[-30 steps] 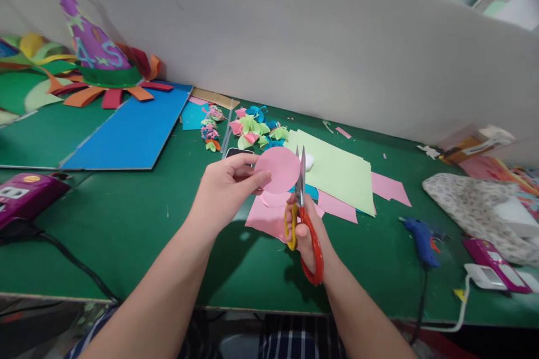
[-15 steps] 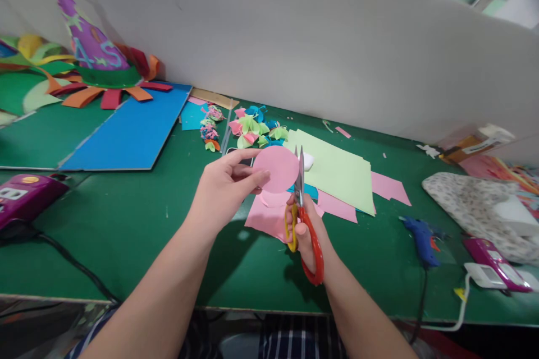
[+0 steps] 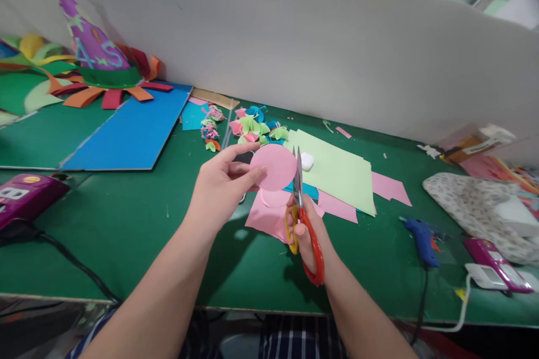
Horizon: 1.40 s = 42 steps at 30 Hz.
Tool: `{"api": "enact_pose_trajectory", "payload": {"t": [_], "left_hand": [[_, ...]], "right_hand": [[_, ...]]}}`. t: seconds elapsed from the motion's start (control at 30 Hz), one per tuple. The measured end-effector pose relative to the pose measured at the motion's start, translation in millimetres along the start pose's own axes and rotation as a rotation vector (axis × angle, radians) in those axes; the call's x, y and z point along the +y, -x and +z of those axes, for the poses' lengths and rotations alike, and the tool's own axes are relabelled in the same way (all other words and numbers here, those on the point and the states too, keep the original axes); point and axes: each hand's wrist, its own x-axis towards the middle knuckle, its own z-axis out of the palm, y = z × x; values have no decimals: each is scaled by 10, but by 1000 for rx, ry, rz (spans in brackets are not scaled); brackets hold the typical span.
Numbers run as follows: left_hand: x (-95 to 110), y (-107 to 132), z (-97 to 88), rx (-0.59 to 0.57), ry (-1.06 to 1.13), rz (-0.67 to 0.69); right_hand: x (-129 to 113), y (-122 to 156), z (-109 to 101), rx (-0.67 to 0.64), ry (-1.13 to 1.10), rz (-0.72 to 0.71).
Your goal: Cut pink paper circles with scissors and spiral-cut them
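Between its thumb and fingers, my left hand (image 3: 225,182) pinches a round pink paper disc (image 3: 275,167) by its left edge, raised above the table. My right hand (image 3: 309,230) grips scissors (image 3: 298,179) with one red and one yellow handle. The blades point away from me, slightly parted, right at the disc's right edge; whether they touch the paper I cannot tell. Under the hands lies a cut pink sheet (image 3: 265,221). Behind the scissors are pale green sheets (image 3: 337,168) with a small white object (image 3: 307,161) on them.
Folded paper flowers (image 3: 252,126) and bead-like paper bits (image 3: 209,132) lie beyond my hands. A purple cone hat (image 3: 95,45) stands on a blue board (image 3: 138,129) at left. On the right are a blue glue gun (image 3: 423,241) with a cord and a patterned cloth (image 3: 471,207).
My left hand has shifted slightly left and up with the pink disc. The scissors remain in my right hand, nearly in place.
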Motion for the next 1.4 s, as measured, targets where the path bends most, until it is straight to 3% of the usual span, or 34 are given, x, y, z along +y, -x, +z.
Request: {"api": "enact_pose_trajectory", "payload": {"t": [1.4], "left_hand": [[-78,-67,-61,113,62,75]], "right_hand": [[-107,21,15,-15,40,47]]}}
